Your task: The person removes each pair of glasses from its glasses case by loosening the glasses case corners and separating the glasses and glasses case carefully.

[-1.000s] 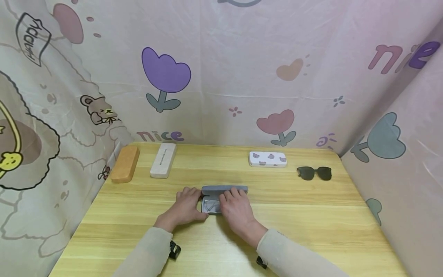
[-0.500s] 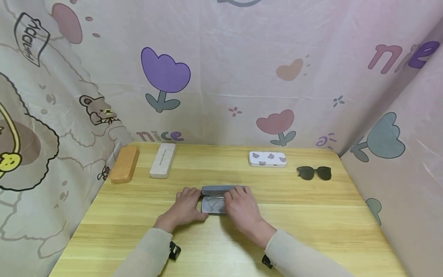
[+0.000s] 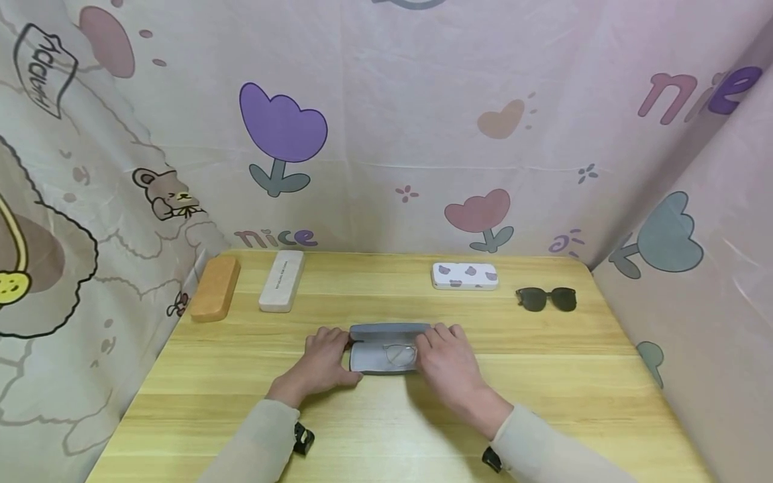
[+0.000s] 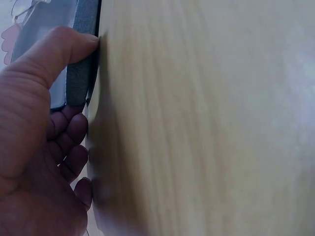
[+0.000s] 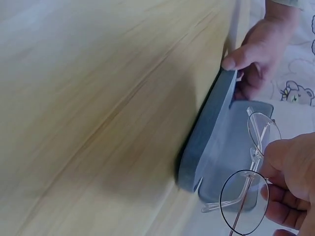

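Observation:
An opened grey-blue glasses case [image 3: 370,357] lies on the table in the head view, its lid [image 3: 389,329] raised at the back. My left hand [image 3: 322,365] grips the case's left end, thumb on the front edge in the left wrist view. Thin-framed eyeglasses [image 5: 244,202] with clear lenses are pinched between the thumb and fingers of my right hand [image 3: 449,365]. In the right wrist view the eyeglasses are outside the case, their temples reaching past its edge. Part of the frame hides behind my right fingers.
Across the back of the wooden table [image 3: 362,288] lie an orange case [image 3: 215,288], a light grey case [image 3: 282,282], a white bear-print case [image 3: 465,276] and dark sunglasses [image 3: 547,299]. A printed curtain [image 3: 374,134] encloses the table's back and sides.
My right hand has moved right with the eyeglasses, uncovering more of the case's inside. The left hand keeps its grip on the case.

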Demonstrator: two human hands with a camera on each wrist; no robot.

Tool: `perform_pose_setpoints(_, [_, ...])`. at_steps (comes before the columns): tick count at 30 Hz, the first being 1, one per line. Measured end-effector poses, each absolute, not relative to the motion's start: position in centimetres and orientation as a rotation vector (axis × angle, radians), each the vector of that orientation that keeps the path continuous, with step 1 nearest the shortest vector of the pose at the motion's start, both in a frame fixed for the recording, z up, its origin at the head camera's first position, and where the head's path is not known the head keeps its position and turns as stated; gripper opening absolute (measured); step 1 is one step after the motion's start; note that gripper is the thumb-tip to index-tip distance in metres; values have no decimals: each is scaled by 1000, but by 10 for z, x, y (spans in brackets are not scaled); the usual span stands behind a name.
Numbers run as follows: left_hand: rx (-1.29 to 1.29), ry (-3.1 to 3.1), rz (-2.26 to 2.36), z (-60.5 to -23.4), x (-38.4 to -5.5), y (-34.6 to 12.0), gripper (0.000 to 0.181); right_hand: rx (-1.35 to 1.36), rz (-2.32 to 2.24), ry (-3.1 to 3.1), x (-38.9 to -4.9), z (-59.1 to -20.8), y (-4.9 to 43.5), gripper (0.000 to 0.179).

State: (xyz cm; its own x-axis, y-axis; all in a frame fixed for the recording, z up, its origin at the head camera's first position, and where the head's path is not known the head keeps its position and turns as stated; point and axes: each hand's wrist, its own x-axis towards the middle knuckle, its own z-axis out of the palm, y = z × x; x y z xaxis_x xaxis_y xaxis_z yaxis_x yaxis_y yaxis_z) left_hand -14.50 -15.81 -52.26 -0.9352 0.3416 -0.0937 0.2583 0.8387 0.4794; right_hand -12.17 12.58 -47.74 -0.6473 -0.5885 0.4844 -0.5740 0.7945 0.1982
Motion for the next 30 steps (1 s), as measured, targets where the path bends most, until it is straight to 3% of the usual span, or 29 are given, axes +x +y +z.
perform_pose_setpoints(20, [465,2834,700,-519,-143,-158,80,884,26,-2506,-147,-481,225,9])
perform_pose_setpoints(30, [457,2838,708,-519,-143,-157,79,760,-39,-2629,-170,-492,284,9])
